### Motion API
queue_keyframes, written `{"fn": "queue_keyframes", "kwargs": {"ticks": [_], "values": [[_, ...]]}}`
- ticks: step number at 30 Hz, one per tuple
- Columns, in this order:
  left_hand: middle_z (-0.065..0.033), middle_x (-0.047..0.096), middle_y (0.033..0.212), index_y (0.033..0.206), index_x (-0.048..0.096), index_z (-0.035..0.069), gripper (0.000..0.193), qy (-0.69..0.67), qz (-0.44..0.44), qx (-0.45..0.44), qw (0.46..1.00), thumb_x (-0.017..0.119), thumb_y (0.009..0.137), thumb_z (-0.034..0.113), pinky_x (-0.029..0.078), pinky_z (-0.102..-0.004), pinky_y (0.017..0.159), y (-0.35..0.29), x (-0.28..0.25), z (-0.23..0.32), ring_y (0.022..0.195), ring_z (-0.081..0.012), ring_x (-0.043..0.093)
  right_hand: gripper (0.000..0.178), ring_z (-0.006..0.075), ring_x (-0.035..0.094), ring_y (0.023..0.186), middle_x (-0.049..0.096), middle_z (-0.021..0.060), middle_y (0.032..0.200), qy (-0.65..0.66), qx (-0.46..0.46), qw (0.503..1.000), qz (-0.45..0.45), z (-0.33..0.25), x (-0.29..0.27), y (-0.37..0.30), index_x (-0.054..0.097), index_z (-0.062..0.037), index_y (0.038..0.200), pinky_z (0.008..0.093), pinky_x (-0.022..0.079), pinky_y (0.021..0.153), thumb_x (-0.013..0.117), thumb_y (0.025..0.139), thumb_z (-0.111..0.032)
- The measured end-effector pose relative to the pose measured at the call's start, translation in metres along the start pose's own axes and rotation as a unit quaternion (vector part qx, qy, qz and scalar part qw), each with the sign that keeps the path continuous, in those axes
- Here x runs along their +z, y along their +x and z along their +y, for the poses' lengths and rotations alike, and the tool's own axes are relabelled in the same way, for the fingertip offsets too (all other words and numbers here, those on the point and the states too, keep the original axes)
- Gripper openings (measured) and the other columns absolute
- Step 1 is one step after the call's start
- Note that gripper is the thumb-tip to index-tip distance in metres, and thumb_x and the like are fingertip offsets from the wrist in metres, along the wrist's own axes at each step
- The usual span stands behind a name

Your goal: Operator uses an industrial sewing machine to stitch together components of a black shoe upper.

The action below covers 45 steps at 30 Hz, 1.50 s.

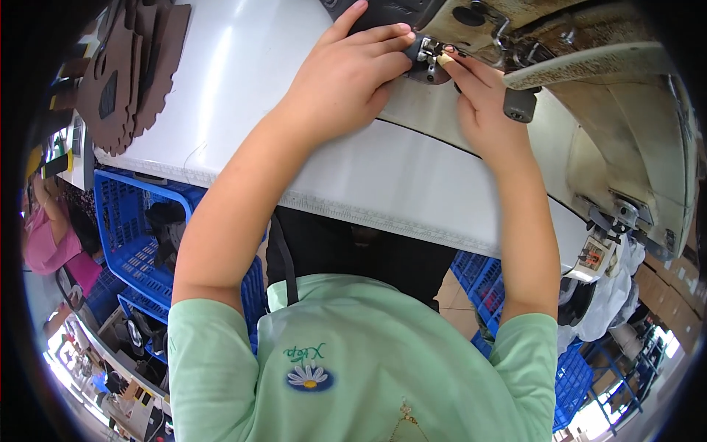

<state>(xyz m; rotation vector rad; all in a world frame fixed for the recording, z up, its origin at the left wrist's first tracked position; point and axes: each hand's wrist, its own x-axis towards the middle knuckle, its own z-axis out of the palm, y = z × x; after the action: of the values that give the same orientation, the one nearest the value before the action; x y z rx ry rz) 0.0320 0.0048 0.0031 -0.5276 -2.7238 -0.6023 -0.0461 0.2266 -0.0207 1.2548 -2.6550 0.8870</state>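
Note:
My left hand (353, 77) lies with fingers spread over a dark shoe-upper-like piece (394, 13), pressing it near a sewing machine's metal presser foot (427, 50). My right hand (487, 103) reaches in from the other side, its fingers drawn together with their tips beside the presser foot. A tan wrap (445, 59) covers one of its fingertips. Whatever those fingertips may pinch is too small to make out. Part of the dark piece lies under my left fingers, and its far end runs out of view.
The sewing machine's pale arm (611, 96) stands at the right. Several brown toothed-edge pieces (136, 74) lie at the far left of the white table (243, 66). Below the table stand blue crates (147, 243). Another person in pink (55, 243) is at the far left.

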Motion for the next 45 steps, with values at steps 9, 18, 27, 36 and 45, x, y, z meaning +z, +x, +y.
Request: {"fn": "queue_keyframes", "kwargs": {"ticks": [9, 18, 27, 36, 45], "values": [[-0.0144, 0.068, 0.118, 0.099, 0.068, 0.002, 0.018, -0.008, 0.007, 0.001, 1.0, 0.061, 0.084, 0.009, 0.022, -0.0569, 0.117, 0.0, 0.0, -0.001, 0.125, -0.0289, 0.056, 0.048, 0.0292, 0.058, 0.114, 0.064, 0.0106, 0.127, -0.023, -0.024, 0.999, -0.01, 0.004, 0.001, -0.002, 0.067, -0.0051, 0.121, 0.0381, 0.045, 0.1, 0.05, 0.079, 0.008], [-0.0142, 0.068, 0.117, 0.095, 0.069, 0.002, 0.016, 0.004, 0.005, -0.002, 1.0, 0.062, 0.082, 0.01, 0.025, -0.0581, 0.116, 0.003, 0.0, 0.001, 0.122, -0.03, 0.057, 0.051, 0.0293, 0.057, 0.114, 0.062, 0.0116, 0.128, -0.008, -0.023, 1.0, -0.012, 0.005, 0.0, -0.002, 0.065, -0.0078, 0.126, 0.0366, 0.045, 0.101, 0.051, 0.08, 0.008], [-0.0135, 0.068, 0.116, 0.095, 0.071, 0.004, 0.018, 0.001, -0.029, -0.016, 0.999, 0.063, 0.081, 0.011, 0.022, -0.0581, 0.117, 0.005, 0.002, -0.001, 0.124, -0.0287, 0.055, 0.047, 0.032, 0.06, 0.116, 0.061, 0.0151, 0.131, 0.027, 0.014, 0.999, -0.027, -0.002, -0.004, -0.001, 0.063, -0.0073, 0.127, 0.0385, 0.048, 0.099, 0.05, 0.083, 0.007], [-0.0058, 0.07, 0.12, 0.093, 0.072, 0.008, 0.021, 0.053, 0.049, 0.009, 0.997, 0.063, 0.074, 0.003, 0.027, -0.0498, 0.119, -0.001, 0.015, -0.009, 0.127, -0.0174, 0.056, 0.047, 0.033, 0.063, 0.11, 0.067, 0.0143, 0.12, 0.009, 0.023, 0.999, -0.035, 0.0, -0.003, -0.001, 0.065, -0.0105, 0.126, 0.0397, 0.049, 0.095, 0.052, 0.083, 0.004], [-0.0019, 0.07, 0.119, 0.092, 0.071, 0.01, 0.019, 0.064, 0.056, 0.018, 0.996, 0.062, 0.076, 0.006, 0.027, -0.0495, 0.119, -0.002, 0.017, -0.011, 0.126, -0.0151, 0.056, 0.047, 0.0326, 0.063, 0.112, 0.066, 0.0155, 0.124, 0.002, 0.034, 0.999, -0.025, -0.002, -0.002, 0.0, 0.066, -0.008, 0.124, 0.0382, 0.049, 0.096, 0.05, 0.082, 0.005]]}}
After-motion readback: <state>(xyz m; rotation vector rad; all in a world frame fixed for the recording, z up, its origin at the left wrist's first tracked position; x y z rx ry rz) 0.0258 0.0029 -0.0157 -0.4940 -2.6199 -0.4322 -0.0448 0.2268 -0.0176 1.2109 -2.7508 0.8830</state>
